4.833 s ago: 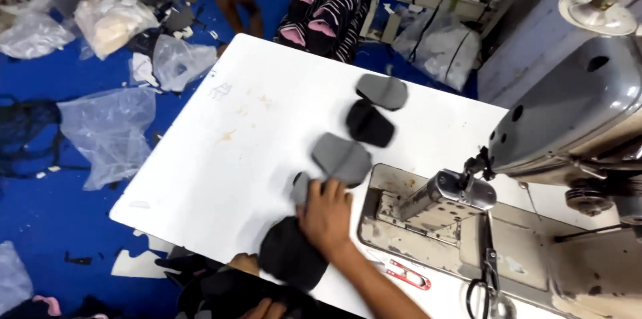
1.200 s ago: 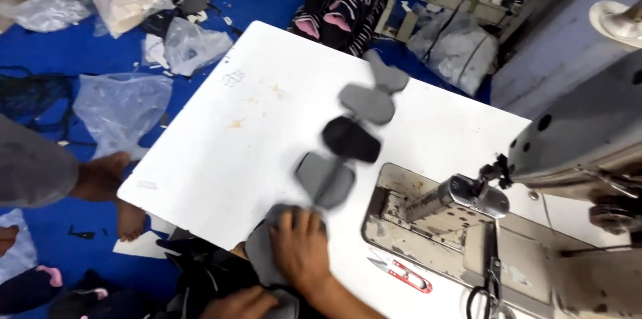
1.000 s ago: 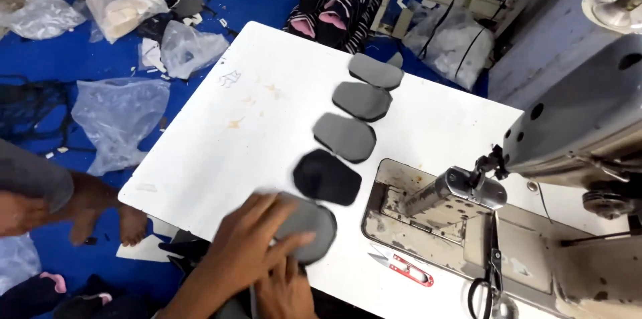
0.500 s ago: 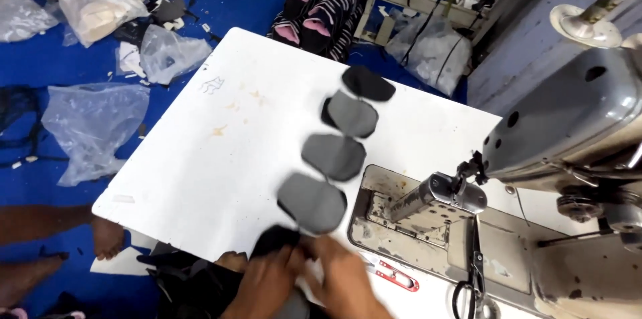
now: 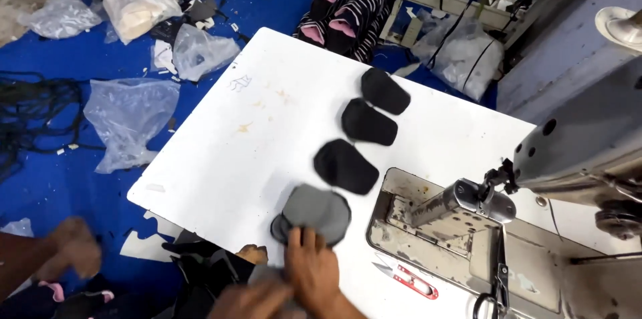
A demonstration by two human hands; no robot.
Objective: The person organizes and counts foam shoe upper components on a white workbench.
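Observation:
Several dark oval fabric pieces lie in a slanted row on the white table (image 5: 221, 152); the middle one (image 5: 346, 166) looks black. The nearest piece (image 5: 317, 210) is grey and overlaps a darker piece (image 5: 279, 227) under it. My right hand (image 5: 311, 269) lies at the table's near edge with its fingers stretched flat onto the grey piece's near rim. My left hand (image 5: 249, 300) is blurred, low beside the right one, close to a bit of grey fabric (image 5: 267, 275); whether it grips that fabric is unclear.
A grey sewing machine (image 5: 588, 145) and its metal bed (image 5: 461, 259) fill the right side, with red-handled snips (image 5: 409, 280) in front. Plastic bags (image 5: 130, 118) and scraps litter the blue floor. Striped slippers (image 5: 341, 11) lie beyond the table. A bare limb (image 5: 63, 259) shows at lower left.
Both my hands have drawn back to the near table edge, and my right fingers now rest on the nearest grey piece. The camera view has shifted slightly.

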